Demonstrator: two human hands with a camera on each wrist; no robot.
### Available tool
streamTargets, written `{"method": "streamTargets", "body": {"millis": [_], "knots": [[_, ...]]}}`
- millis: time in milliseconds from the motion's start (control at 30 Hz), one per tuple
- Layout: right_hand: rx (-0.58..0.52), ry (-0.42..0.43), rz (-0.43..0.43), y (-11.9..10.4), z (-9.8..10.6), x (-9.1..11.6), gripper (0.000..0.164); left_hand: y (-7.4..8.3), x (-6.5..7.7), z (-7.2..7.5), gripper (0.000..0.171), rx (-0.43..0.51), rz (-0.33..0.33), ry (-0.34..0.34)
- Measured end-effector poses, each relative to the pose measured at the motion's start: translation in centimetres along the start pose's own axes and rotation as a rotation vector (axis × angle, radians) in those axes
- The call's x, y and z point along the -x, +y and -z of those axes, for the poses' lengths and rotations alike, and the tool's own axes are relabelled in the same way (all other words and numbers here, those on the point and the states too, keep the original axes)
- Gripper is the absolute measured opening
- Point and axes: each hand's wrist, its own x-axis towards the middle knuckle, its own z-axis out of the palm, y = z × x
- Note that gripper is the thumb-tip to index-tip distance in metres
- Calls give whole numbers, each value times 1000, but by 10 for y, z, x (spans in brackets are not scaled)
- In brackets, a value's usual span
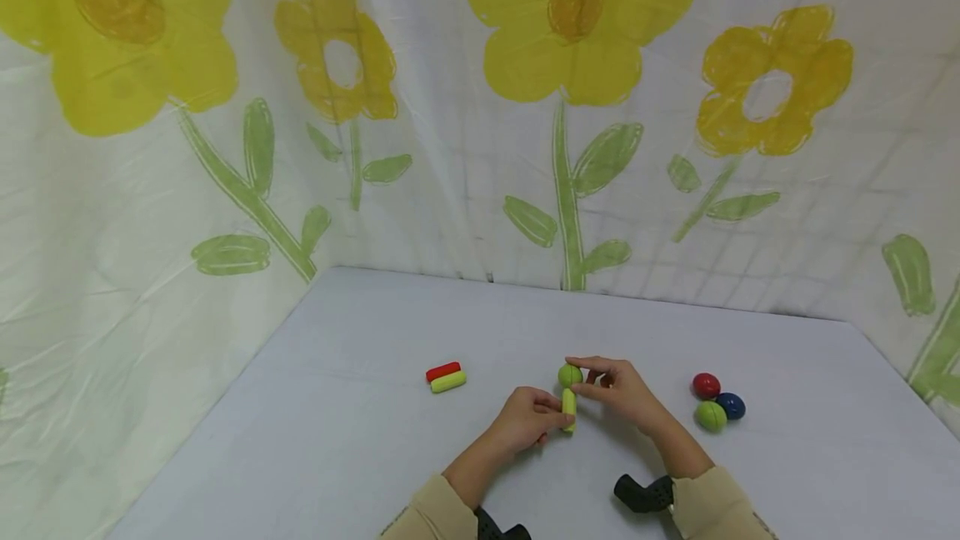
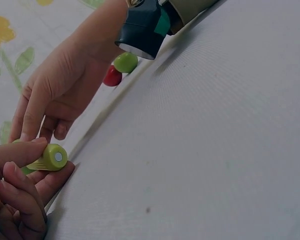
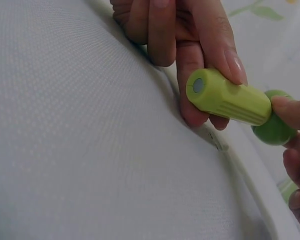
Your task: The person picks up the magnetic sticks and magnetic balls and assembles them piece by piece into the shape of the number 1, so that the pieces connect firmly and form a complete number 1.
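Nearest, bottom edge of the head view: your beige sleeves (image 1: 438, 513), a black wrist mount (image 1: 643, 496) beside the right one, part of a second mount (image 1: 504, 527) by the left.

Just above, lower centre: your left hand (image 1: 525, 419) pinches the yellow-green stick (image 1: 569, 410) between thumb and fingers; the stick points up the frame. A bit of red (image 1: 542, 440) shows at the underside of that hand, too small to identify. In the right wrist view you can see a round grey disc (image 3: 198, 85) in the stick's near end and ridges along its side.

Slightly higher and to the right, your right hand (image 1: 617, 387) grasps the green ball (image 1: 570, 376), thumb and fingertips against it. The ball sits at the stick's far end, touching it; you cannot tell from these views whether the two are joined.

Farther out on the pale table (image 1: 300, 440): at the right of the frame, a loose green ball (image 1: 711, 416), a blue ball (image 1: 731, 406) and a red ball (image 1: 706, 385) lie clustered, the red one farthest from you. Left of centre, a loose yellow stick (image 1: 448, 382) and a red stick (image 1: 442, 372) lie side by side, both slanting up rightward.

Farthest, filling the upper half: a white curtain (image 1: 442, 215) with yellow flowers (image 1: 577, 19) and green leaves (image 1: 609, 158).
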Motion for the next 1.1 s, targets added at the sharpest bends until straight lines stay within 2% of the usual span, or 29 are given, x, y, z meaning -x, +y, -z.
{"method": "streamTargets", "body": {"millis": [667,1100], "knots": [[-10,100,-3,4,-10,1,32,-2,-1,-1,14,2,-2,8],[-16,103,-12,6,-11,4,32,-2,-1,-1,15,-5,-4,-3]]}}
